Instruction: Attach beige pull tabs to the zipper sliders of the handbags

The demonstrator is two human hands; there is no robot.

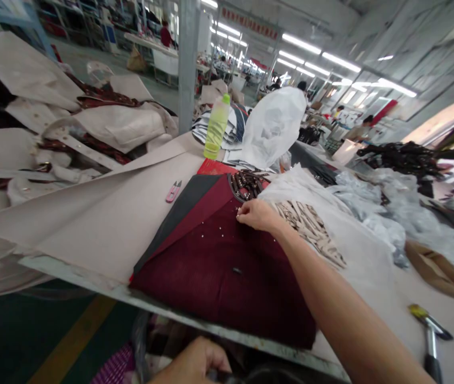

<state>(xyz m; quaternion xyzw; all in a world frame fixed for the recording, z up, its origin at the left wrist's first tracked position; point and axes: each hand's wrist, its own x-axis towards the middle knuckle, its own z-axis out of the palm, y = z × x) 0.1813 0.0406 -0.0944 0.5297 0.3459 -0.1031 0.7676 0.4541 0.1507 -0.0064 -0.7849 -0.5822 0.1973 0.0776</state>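
My right hand [259, 214] is over a dark red folded cloth [218, 272], its thumb and fingers pinched together. Several small shiny studs [221, 232] lie scattered on the cloth around it; what the fingertips hold is too small to make out. Just beyond the hand sits a heap of dark brown studded strips [246, 184]. To its right are beige patterned strips [304, 226] on white plastic. Low in the view, my left hand [198, 364] is curled below the table edge beside something dark; its grip is mostly hidden.
Pink thread snips [173, 191] lie left of the cloth. A yellow-green bottle [216, 127] stands at the back beside a white plastic bag [273, 128]. A hammer [430, 338] rests at the right. Beige bag pieces [118, 128] are piled left, near a grey post [188, 64].
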